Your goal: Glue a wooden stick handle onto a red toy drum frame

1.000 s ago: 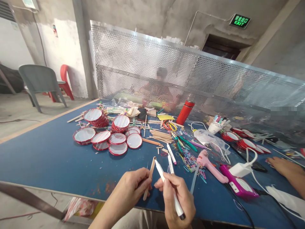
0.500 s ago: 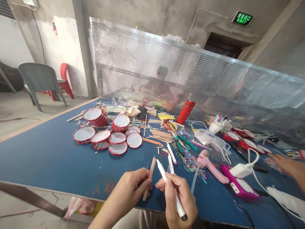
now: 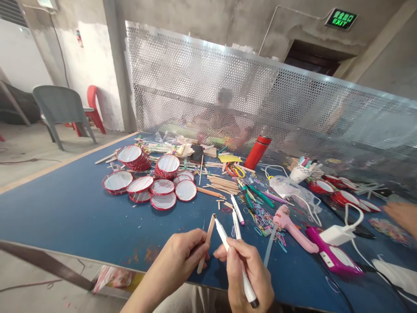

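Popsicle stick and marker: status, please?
Left hand: holding popsicle stick, tilted. Right hand: holding white marker, tip near stick's top end. Two more markers lying just beyond, on the blue table.

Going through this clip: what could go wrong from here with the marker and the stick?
The tip of the white marker in the right hand sits very close to the thin wooden craft stick pinched by the left hand, so the stick might slip and take a stray mark. The pink glue gun lies near the right hand, so a wide movement could knock it.
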Demonstrator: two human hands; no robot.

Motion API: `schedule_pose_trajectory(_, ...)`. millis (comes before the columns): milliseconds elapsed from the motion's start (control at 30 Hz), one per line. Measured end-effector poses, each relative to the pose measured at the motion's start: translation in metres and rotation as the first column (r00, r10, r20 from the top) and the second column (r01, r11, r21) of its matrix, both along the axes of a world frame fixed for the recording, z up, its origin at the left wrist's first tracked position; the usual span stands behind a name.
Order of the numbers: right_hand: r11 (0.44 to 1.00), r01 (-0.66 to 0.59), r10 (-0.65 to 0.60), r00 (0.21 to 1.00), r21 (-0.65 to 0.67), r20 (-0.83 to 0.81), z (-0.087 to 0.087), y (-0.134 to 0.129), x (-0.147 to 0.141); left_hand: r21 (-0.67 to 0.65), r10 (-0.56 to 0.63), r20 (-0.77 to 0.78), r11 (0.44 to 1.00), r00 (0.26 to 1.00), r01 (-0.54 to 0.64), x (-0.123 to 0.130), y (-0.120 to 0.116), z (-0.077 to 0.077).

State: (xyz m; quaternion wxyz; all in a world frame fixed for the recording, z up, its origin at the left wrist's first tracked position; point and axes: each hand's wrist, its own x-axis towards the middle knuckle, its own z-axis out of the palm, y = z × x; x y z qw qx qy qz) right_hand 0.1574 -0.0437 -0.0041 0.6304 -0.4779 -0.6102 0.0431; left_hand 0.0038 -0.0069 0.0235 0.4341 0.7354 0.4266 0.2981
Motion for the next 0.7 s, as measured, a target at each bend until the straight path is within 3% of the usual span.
schedule_pose_trajectory(500, 0.999, 0.006, -0.009, 0.997, 0.043, 0.079, 0.0022, 0.0017, 0.0032, 0.014, -0.007, 0.012, 1.0, 1.0, 0.007, 0.0008, 0.0005, -0.0012)
schedule_pose_trajectory(700, 0.999, -0.047, 0.045, 0.997, 0.02, 0.069, 0.0017, 0.0012, 0.003, 0.019, -0.001, 0.01, 1.0, 1.0, 0.0, 0.0007, 0.0009, -0.001)
